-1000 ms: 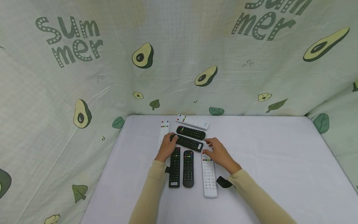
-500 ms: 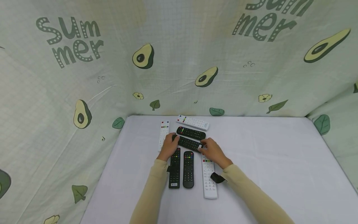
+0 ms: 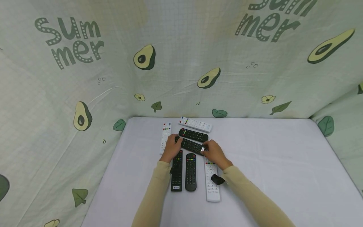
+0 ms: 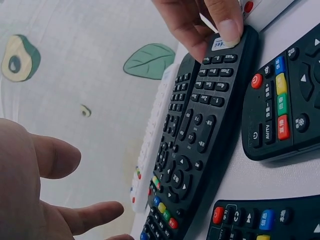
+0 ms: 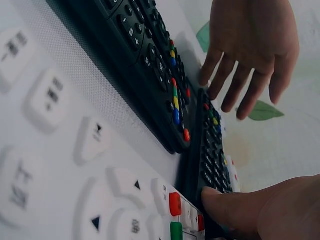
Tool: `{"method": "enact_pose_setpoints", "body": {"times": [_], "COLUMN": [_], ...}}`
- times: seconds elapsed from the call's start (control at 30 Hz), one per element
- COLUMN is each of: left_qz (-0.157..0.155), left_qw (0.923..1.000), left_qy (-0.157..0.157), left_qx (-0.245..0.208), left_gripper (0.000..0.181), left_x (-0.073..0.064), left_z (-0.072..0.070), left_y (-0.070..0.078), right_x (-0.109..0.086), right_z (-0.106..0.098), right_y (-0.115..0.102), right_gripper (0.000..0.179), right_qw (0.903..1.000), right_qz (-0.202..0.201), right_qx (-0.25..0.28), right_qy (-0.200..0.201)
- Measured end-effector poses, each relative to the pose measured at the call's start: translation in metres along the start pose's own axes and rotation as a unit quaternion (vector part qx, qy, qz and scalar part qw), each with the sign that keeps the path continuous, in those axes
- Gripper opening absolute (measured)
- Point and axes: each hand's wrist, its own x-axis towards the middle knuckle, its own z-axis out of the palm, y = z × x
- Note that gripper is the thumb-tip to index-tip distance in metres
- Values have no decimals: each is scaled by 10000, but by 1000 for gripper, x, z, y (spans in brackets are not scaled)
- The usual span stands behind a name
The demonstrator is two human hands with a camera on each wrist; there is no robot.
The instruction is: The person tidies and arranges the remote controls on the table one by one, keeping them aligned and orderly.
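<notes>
A black remote control (image 3: 192, 146) lies slanted across the middle of the group, a white label at its right end. My right hand (image 3: 215, 152) pinches that labelled end, the thumb on top and other fingers at the far side in the left wrist view. Over the remote's left end is my left hand (image 3: 171, 148). In the right wrist view the left hand (image 5: 256, 42) hangs above the remote with its fingers loose and apart. Just behind lies another black remote control (image 3: 193, 135), nearly parallel to it.
Behind these lies a white remote (image 3: 195, 124); another white remote (image 3: 166, 132) stands lengthwise at the left. Nearer the front are two black remotes (image 3: 176, 176) and a white remote (image 3: 212, 192), partly covered by the right wrist's camera. A printed cloth (image 3: 175, 63) hangs behind the white table (image 3: 269, 164).
My right hand has moved left onto the labelled end of the black remote and taken hold of it. The left hand has shifted slightly right. The other remotes look unmoved.
</notes>
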Motion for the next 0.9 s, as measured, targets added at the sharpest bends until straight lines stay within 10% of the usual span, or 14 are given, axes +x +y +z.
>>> {"method": "enact_pose_setpoints", "body": {"times": [0.9], "left_qz": [161], "left_qw": [9938], "left_qy": [603], "left_qx": [-922], "left_gripper": [46], "left_x": [-3], "left_z": [-6], "left_y": [15], "right_x": [-10], "right_z": [-26], "right_y": [2], "right_gripper": [27], "right_qw": [9942], "right_qz": [-143], "right_qx": [993], "right_qy": [376]}}
